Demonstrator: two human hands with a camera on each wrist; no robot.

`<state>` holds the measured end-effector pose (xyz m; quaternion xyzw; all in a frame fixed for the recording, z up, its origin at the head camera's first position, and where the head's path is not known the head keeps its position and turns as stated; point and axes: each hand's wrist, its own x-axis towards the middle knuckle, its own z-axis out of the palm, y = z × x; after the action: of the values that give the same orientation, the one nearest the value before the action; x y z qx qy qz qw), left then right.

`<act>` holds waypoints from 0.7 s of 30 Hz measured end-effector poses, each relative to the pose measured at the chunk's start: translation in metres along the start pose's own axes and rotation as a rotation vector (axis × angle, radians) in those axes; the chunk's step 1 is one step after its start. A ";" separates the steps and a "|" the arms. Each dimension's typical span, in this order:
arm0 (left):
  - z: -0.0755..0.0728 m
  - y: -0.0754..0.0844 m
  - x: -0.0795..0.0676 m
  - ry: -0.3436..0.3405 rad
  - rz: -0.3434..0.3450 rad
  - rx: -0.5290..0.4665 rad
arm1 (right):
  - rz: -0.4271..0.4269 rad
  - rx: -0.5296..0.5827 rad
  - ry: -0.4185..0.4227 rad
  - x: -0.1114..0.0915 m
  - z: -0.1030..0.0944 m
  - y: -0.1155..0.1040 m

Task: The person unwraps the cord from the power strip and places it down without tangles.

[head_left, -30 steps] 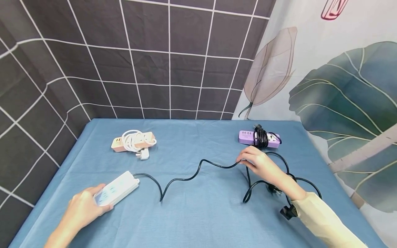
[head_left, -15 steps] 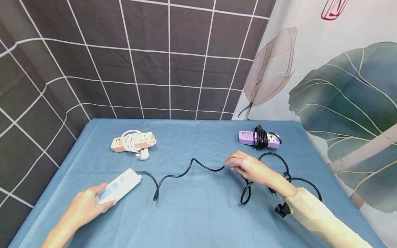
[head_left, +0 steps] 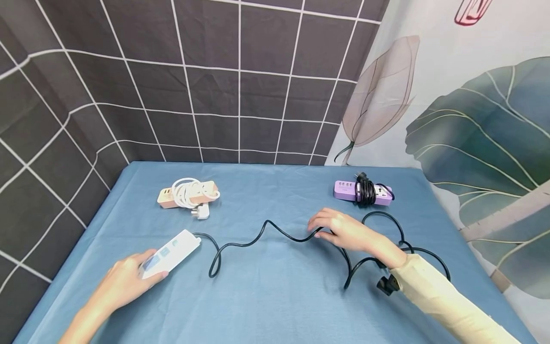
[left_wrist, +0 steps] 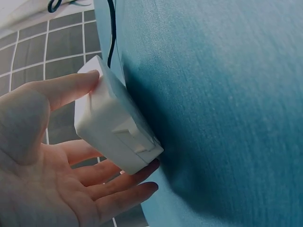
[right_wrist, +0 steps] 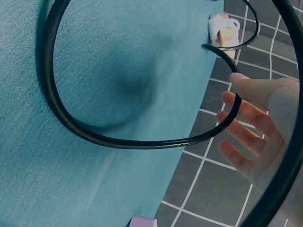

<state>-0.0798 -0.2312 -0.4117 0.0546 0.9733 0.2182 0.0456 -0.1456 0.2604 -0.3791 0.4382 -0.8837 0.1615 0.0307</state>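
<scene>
My left hand (head_left: 126,279) grips one end of a white power strip (head_left: 176,251) between thumb and fingers. In the left wrist view, the thumb lies on one side of the power strip (left_wrist: 116,123) and fingertips touch the other; its end tilts above the cloth. A black cord (head_left: 247,244) runs from the far end of the strip in bends toward my right hand (head_left: 341,229). That hand holds the cord between thumb and forefinger, the other fingers loosely bent. Beyond it the cord loops on, partly under the forearm, with a black plug (head_left: 388,284) beside the sleeve.
At the back left sits a peach power strip (head_left: 167,198) wrapped in its white cord. A purple power strip (head_left: 345,190) with a black cord wound round it lies at the back right. Blue cloth (head_left: 266,306) covers the table; a dark gridded curtain (head_left: 262,95) hangs behind.
The left hand has shifted slightly right and away with the white strip. My right hand has moved left with the cord, and the cord's bend near the strip has closed into a narrow loop.
</scene>
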 end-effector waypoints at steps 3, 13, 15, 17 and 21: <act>0.000 0.001 0.000 0.010 0.005 -0.009 | 0.005 0.002 -0.021 0.001 0.000 0.000; 0.004 -0.004 0.001 0.136 0.003 0.036 | -0.024 -0.013 -0.040 -0.002 0.001 0.003; 0.005 -0.006 0.001 0.172 0.010 0.051 | -0.022 -0.021 -0.031 -0.003 0.000 0.005; 0.004 -0.010 0.001 0.206 0.011 0.064 | -0.004 -0.029 -0.022 -0.005 -0.001 0.009; -0.002 -0.020 0.002 0.246 -0.009 0.085 | 0.069 -0.034 -0.030 -0.009 -0.004 0.016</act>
<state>-0.0841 -0.2501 -0.4187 0.0248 0.9802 0.1815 -0.0756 -0.1525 0.2777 -0.3811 0.4094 -0.9013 0.1407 0.0192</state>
